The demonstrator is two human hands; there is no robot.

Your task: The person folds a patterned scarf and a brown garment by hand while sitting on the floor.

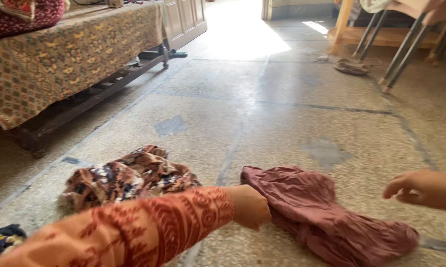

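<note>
Left hand (250, 206) grips the crumpled, dusty-pink cloth (327, 215) on the floor; right hand (423, 189) hovers loosely open

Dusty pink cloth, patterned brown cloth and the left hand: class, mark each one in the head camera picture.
Dusty pink cloth (327, 217), head view, on the crumpled middle.
Patterned brown cloth (131, 178), head view, on the heap's centre.
Left hand (250, 206), head view, on the back of the fist gripping the pink cloth's edge.
</note>
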